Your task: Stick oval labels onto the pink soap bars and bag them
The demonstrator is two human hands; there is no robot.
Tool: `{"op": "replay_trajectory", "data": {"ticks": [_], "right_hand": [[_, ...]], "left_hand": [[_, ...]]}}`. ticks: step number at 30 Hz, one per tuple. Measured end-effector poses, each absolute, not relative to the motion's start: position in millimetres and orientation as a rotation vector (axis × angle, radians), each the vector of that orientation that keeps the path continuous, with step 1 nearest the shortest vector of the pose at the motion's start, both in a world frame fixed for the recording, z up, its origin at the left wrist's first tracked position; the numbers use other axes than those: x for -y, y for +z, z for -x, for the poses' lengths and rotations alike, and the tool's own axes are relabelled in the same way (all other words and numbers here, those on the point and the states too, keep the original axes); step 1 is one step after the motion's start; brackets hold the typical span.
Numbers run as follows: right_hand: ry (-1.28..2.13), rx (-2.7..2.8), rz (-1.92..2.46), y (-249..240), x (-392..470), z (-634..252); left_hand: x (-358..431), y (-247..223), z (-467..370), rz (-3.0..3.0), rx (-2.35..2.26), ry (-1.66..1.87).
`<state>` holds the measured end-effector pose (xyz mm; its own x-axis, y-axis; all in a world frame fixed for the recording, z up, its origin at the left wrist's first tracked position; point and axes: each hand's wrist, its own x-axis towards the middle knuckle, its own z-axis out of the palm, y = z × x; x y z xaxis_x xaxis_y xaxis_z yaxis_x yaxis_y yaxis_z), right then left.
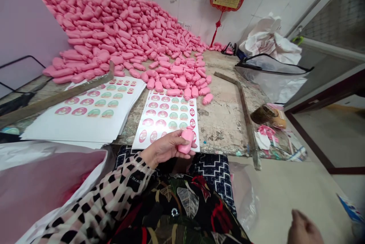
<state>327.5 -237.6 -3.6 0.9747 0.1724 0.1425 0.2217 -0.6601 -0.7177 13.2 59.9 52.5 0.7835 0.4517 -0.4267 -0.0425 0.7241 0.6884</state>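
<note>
My left hand [168, 148] is closed around a small pink plastic bottle [186, 139], its neck pointing up and away from me. Just beyond and beneath it lies a sheet of stickers [155, 129] with rows of pink and green labels. At the lower right edge, well away from the table, is my right hand [304, 228]; it is smeared and partly cut off, so its fingers are not clear. A huge heap of similar pink bottles [119, 23] covers the back left of the table, spilling down to the sheet's far edge.
A thick stack of sticker sheets [76, 126] lies left under a wooden strip [57, 95]. An angled strip [246, 122] borders the worn tabletop [219, 122] at right. Beyond it are a brown jar [262, 114] and a clear zip bag [268, 76]. A large bag [51, 183] stands lower left.
</note>
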Motion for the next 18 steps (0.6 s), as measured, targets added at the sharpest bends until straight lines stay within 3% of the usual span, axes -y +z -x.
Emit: {"op": "replay_trajectory", "data": {"ticks": [4,7,11,18], "right_hand": [[-0.352,0.615,2.168,33,169,-321],[-0.161,0.964,1.989,55,110,-284],[0.295,1.376,1.916,38,44,-229],[0.232,1.727,2.088,22,-6,-211]], "left_hand": [[-50,49,-1,-0.707,-0.675,0.306],[-42,46,8,-0.672,-0.696,0.317],[-36,44,27,-0.628,-0.724,0.391],[-38,45,37,-0.889,-0.95,0.431]]}}
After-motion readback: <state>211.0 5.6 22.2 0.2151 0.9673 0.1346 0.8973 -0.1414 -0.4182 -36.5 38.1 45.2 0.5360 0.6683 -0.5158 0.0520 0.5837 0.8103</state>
